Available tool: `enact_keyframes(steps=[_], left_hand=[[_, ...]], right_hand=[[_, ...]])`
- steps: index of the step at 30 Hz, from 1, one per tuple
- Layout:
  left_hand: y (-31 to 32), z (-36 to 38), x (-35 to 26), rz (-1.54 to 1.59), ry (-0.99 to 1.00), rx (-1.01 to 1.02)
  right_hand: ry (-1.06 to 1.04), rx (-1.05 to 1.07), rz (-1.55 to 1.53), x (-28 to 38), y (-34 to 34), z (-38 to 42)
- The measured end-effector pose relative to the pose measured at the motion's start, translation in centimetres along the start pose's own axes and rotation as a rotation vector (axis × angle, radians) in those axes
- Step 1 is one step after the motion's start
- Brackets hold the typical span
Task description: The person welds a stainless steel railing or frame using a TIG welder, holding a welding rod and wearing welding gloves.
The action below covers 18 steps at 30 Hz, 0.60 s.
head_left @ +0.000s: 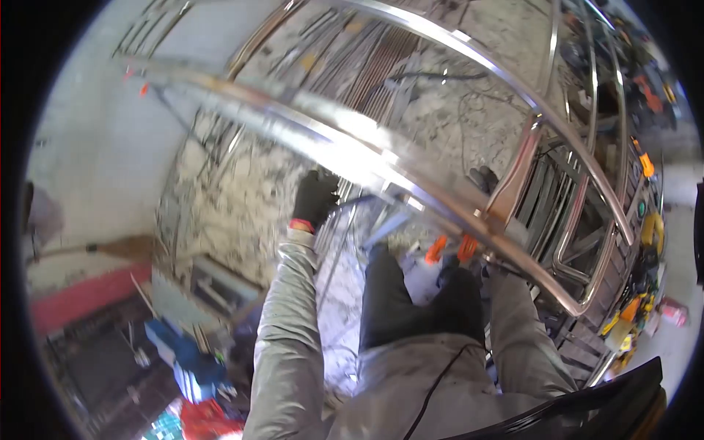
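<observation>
A polished metal tube frame (506,246) stretches across the view in front of me, with a bright glare along its middle. My left hand (315,198), in a black glove with a red cuff, is just below the glare, its fingers curled. A dark cable (356,200) runs from beside it toward the tube; what the fingers hold cannot be made out. Behind the frame, dark gloved fingers of my right hand (482,178) show, the rest hidden by the metal. Two orange clamp-like pieces (435,250) are below the tube, close to my knees.
Bent shiny tubes (587,158) curve over the right side. Long metal bars (378,70) lie on the stained floor (249,183) ahead. Yellow and orange tools (645,161) line the right edge. At lower left are a blue object (183,348) and a red bag (209,419).
</observation>
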State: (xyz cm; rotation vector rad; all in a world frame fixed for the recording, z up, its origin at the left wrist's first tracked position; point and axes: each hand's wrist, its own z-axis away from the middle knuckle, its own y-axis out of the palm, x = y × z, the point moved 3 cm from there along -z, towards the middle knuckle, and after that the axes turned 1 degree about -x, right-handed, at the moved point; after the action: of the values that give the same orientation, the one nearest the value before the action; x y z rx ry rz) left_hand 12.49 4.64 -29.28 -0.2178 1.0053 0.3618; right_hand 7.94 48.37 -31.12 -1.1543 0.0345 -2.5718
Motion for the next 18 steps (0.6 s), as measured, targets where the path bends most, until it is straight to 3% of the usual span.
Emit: enact_keyframes(steps=[2, 3, 6, 9, 13, 18], left_hand=[[1.4, -5.6, 2.5, -0.807, 1.311, 0.053], [2.5, -6.7, 0.4, -0.811, 1.343, 0.071], [7.6, -6.4, -2.3, -0.603, 1.003, 0.2], [14.5, -10.8, -7.5, -0.413, 0.619, 0.308], [18.5, -9.3, -8.4, -0.147, 0.079, 0.41], [21.9, -7.9, -9.0, -0.067, 0.092, 0.644]], right_hand=[[-0.084, 0.012, -0.089, 3.5, 1.5, -1.5], [-0.123, 0.024, -0.127, 4.9, 2.1, -2.3], [-0.204, 0.079, -0.223, 7.1, 3.6, -4.5], [-0.264, 0.138, -0.311, 7.6, 5.0, -5.7], [-0.34, 0.21, -0.394, 6.3, 5.8, -7.8], [-0.442, 0.293, -0.471, 5.6, 6.1, -8.9]])
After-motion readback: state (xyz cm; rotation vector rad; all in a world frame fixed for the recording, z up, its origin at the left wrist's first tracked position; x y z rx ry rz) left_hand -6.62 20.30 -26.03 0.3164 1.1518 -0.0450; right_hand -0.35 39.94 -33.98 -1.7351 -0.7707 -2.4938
